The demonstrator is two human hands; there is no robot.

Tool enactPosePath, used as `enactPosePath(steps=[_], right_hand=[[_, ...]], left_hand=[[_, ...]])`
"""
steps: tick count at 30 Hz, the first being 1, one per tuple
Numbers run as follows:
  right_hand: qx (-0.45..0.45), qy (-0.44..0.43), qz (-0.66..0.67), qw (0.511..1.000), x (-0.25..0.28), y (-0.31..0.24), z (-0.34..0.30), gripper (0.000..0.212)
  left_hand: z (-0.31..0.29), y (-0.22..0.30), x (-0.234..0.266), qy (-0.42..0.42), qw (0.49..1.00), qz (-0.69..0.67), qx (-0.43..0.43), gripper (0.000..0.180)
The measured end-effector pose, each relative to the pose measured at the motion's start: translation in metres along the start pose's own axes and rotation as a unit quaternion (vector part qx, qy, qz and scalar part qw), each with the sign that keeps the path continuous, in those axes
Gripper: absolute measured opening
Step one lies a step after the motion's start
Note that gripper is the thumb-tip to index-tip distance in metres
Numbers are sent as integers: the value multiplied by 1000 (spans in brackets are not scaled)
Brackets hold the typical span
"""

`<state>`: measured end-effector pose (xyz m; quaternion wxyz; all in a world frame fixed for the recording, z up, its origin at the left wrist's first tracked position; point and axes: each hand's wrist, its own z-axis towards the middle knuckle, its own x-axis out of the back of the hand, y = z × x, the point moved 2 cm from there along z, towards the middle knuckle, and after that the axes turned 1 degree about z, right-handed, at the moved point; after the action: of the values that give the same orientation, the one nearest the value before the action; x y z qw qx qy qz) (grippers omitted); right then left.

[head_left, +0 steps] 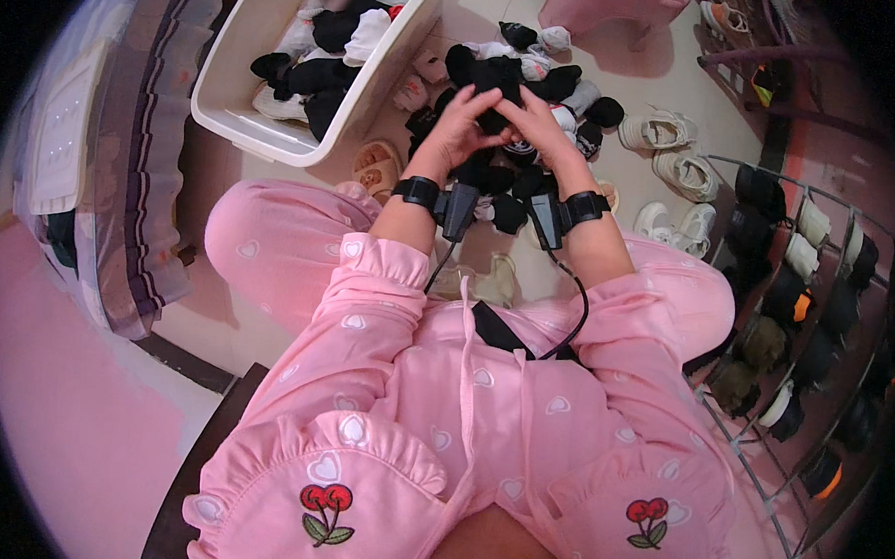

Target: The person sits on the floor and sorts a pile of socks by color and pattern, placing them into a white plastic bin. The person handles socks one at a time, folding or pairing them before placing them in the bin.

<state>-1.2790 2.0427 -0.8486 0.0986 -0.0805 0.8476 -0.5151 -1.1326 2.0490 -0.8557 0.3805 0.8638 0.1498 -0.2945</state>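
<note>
The left hand (460, 130) and right hand (543, 130) closed their fingers around a black sock (490, 76) at upper centre, above a pale floor (661, 90) scattered with loose socks (603, 112); a white plastic bin (380, 100) stood upper left, sneakers (660, 130) right.

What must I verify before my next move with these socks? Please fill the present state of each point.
1. Left hand and right hand both on the black fabric sock: ok.
2. That sock's edges distinct from the dark ones behind: not ok, they blend together.
3. White rectangular plastic bin uncovered: ok, socks show inside.
4. Floor pile of fabric socks separated by colour: not ok, black and white mix.
5. A matching partner for the held sock: cannot tell.
</note>
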Motion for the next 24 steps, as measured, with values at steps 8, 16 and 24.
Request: enactPosePath(steps=[8,16,24], right_hand=[[65,32,99,992,-13,-47,-2,38],[-38,68,119,990,-1,-13,4,34],[-87,65,27,994,11,11,30,31]], left_hand=[[-17,77,3,-1,989,33,-147,36],[-18,133,37,30,938,-203,-278,48],[7,86,44,89,978,7,-187,38]])
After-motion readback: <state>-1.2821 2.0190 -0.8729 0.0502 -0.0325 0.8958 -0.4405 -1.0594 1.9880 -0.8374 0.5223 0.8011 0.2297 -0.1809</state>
